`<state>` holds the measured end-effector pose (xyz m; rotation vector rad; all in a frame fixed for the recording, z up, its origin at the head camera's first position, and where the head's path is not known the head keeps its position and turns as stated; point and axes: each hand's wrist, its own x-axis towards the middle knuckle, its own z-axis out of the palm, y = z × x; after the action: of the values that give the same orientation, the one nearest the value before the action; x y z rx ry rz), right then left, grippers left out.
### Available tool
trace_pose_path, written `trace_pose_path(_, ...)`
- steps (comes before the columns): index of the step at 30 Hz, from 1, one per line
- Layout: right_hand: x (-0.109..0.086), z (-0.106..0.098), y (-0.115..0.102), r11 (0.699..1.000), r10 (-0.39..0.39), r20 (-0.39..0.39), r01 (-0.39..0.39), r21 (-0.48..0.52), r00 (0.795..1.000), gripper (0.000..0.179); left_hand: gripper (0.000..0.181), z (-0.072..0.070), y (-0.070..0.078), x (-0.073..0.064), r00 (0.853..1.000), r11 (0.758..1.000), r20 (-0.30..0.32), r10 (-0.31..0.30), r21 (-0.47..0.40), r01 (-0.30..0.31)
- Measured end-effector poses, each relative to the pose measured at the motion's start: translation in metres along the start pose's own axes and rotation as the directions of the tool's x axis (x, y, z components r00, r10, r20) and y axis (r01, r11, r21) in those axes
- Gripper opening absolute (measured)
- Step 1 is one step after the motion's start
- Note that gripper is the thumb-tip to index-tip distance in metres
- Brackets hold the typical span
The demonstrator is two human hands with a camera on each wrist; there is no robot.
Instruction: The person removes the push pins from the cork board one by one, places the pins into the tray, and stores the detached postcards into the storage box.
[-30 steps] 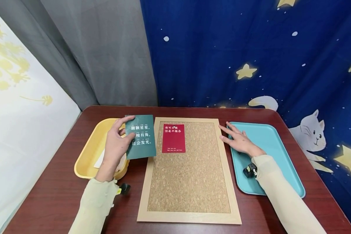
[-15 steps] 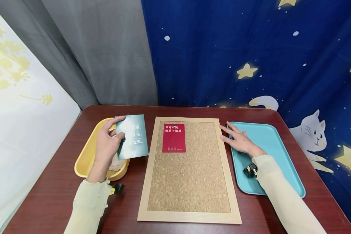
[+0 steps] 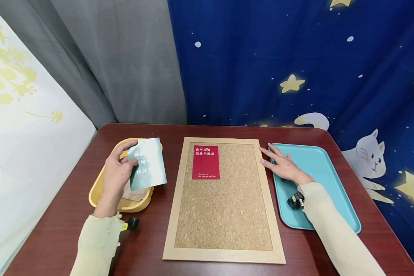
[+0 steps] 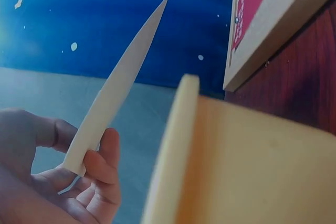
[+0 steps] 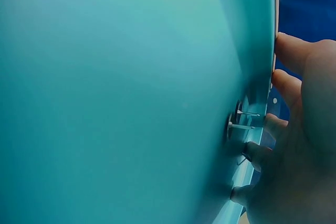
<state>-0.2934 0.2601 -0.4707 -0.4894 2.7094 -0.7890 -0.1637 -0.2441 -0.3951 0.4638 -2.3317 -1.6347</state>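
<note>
My left hand (image 3: pixel 116 170) pinches a teal card (image 3: pixel 148 165) with white Chinese lettering by its left edge, over the yellow basket (image 3: pixel 96 191). In the left wrist view the card (image 4: pixel 115 87) shows nearly edge-on and slightly bowed, gripped at its lower end. A red card (image 3: pixel 206 165) is fixed near the top left of the wood-framed corkboard (image 3: pixel 227 214) with a small tack. With fingers spread, my right hand (image 3: pixel 283 165) reaches across the blue tray's (image 3: pixel 317 165) left rim, fingertips at the board's right frame. Thumbtacks (image 5: pixel 241 126) lie in the tray near those fingers.
Other cards (image 3: pixel 134 194) lie in the yellow basket, partly hidden by the left hand. Everything stands on a dark red wooden table (image 3: pixel 151 237). A gray curtain (image 3: pixel 138 69) and a blue star-patterned curtain (image 3: pixel 241 69) hang behind its far edge.
My left hand has moved left with the teal card, from beside the corkboard back over the basket, and the card has turned to catch glare. The right hand stays put.
</note>
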Motion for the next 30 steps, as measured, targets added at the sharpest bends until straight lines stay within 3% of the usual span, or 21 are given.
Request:
trace_pose_path(16,-0.001,0.000,0.001,1.000,0.010,0.008,-0.010,-0.002,1.000,0.067,0.066,-0.020,-0.008,0.004,0.995,0.994,-0.049,-0.082,0.068,0.085)
trace_pose_path(22,0.000,0.000,0.002,1.000,0.007,0.010,-0.007,-0.004,1.000,0.067,0.065,-0.026,-0.011,0.006,0.989,0.991,-0.067,-0.132,0.025,0.134)
trace_pose_path(30,0.000,-0.001,0.002,1.000,0.012,0.014,-0.012,0.005,1.000,0.067,0.063,-0.034,-0.015,0.009,0.986,0.989,-0.089,-0.142,0.027,0.145)
